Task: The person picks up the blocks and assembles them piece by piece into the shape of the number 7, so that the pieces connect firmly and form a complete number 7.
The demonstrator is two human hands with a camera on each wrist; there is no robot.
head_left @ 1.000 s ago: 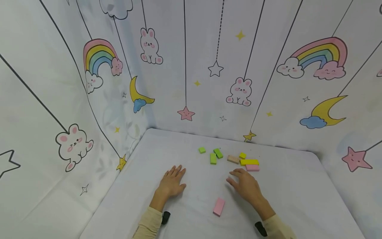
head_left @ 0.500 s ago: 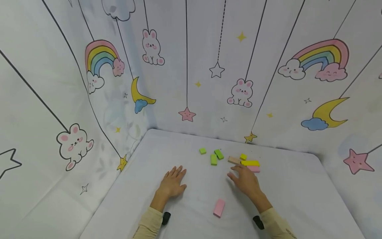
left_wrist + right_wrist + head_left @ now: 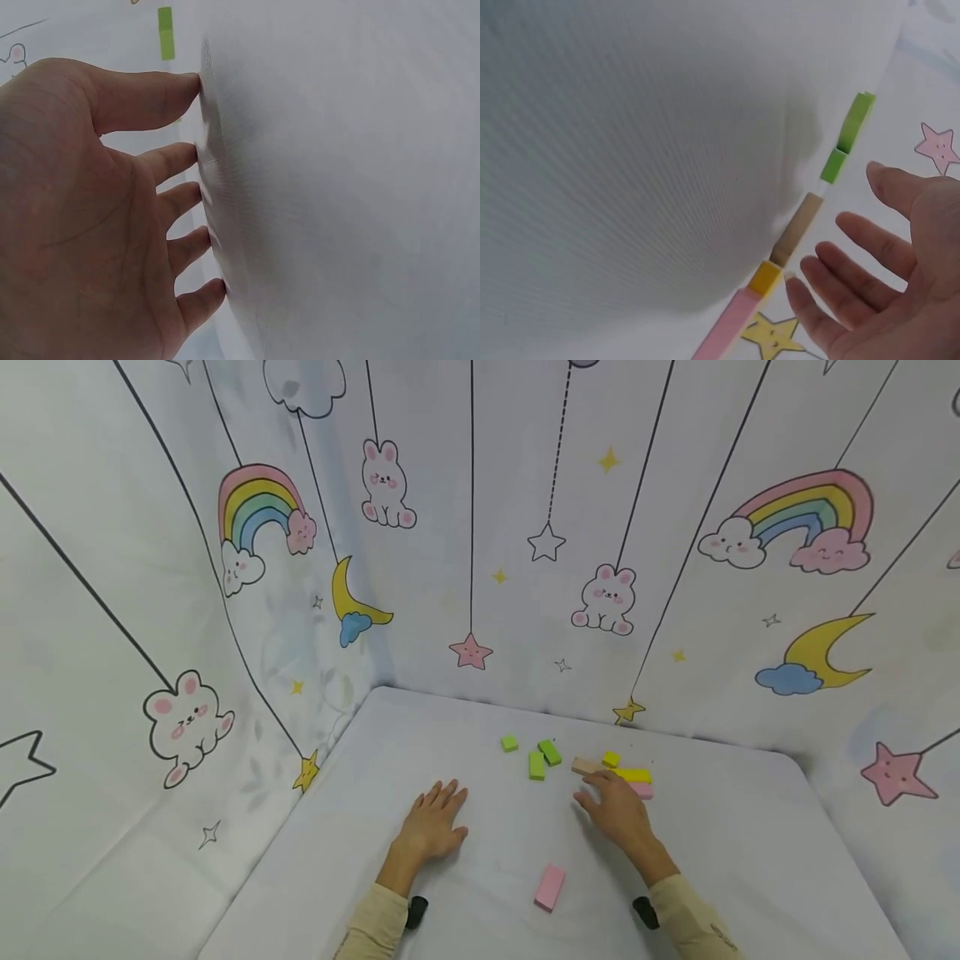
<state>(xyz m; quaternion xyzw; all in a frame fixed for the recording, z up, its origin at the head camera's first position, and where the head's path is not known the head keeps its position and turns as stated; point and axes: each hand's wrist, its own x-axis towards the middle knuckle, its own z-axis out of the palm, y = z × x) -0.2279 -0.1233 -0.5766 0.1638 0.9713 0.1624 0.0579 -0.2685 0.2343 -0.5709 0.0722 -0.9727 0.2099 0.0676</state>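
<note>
My left hand (image 3: pixel 433 825) lies palm down on the white table, fingers spread; the left wrist view shows its fingertips pressing the cloth. On the right, my right hand (image 3: pixel 621 814) hovers with loosely bent, parted fingers and nothing between them. Its fingertips overlap the near side of a natural wood block (image 3: pixel 582 765) in the head view. A long yellow block (image 3: pixel 637 775) and a pink block (image 3: pixel 642 790) are partly hidden behind that hand. Just beyond sits a small yellow block (image 3: pixel 611 759). Another pink block (image 3: pixel 550 888) lies nearer the person, between the two forearms.
Two green blocks (image 3: pixel 536 766) lie close together left of the wood block, and a smaller green block (image 3: pixel 510 743) lies farther left. A patterned white cloth wall (image 3: pixel 517 610) rises behind the table (image 3: pixel 480 927). Each wrist carries a black device (image 3: pixel 417 912).
My right hand has moved slightly forward, so its fingers now cover parts of the wood and long yellow blocks. The left hand and all blocks stay put, while the head view shifts a little.
</note>
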